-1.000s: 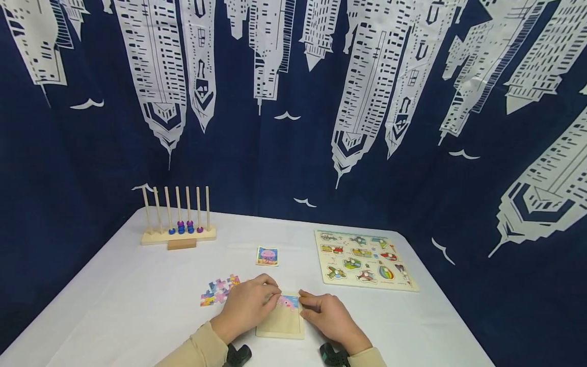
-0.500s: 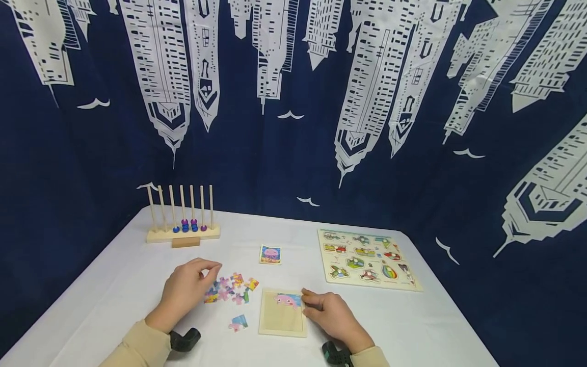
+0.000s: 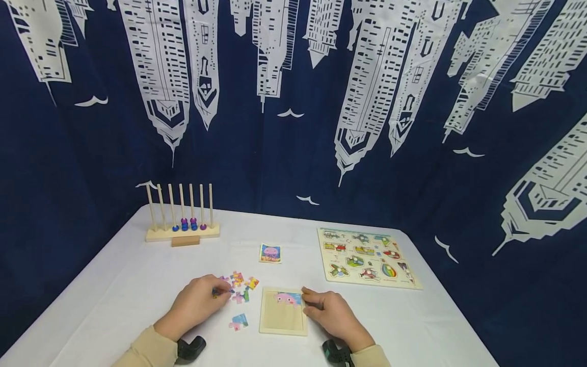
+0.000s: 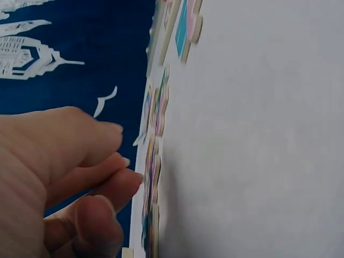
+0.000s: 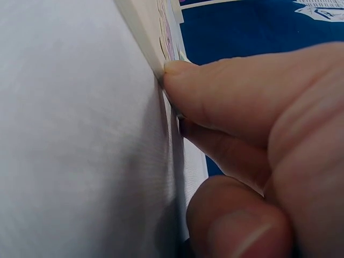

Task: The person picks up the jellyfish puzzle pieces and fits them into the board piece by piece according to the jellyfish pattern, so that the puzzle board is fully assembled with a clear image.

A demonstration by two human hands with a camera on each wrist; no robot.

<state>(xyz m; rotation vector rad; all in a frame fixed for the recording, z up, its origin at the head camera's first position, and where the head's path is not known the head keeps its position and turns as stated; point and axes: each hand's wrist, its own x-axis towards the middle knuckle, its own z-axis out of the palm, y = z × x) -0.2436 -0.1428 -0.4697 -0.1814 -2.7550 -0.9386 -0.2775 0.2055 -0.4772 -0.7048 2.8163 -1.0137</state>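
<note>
My left hand (image 3: 197, 300) is over the left part of a pile of loose jigsaw pieces (image 3: 238, 279), its fingers loosely bent and its fingertips right at the pieces. In the left wrist view no piece shows between the fingers (image 4: 110, 188). Some of the pile is hidden under this hand. A square wooden puzzle tray (image 3: 282, 320) lies to the right, with joined pieces (image 3: 289, 299) showing a pink cartoon face in its upper right corner. My right hand (image 3: 332, 313) touches the tray's right edge with thumb and index finger; the thumb (image 5: 185, 88) meets the rim in the right wrist view.
A blue and pink piece (image 3: 239, 321) lies between pile and tray. Behind them is a small picture card (image 3: 270, 253). A peg bead counter (image 3: 183, 234) stands back left with a wooden block (image 3: 185, 241) before it. A vehicle peg puzzle board (image 3: 367, 257) lies back right.
My left hand has left the tray, swung left to the pile's far side, then come down and right over the pieces. The right hand stays at the tray's edge.
</note>
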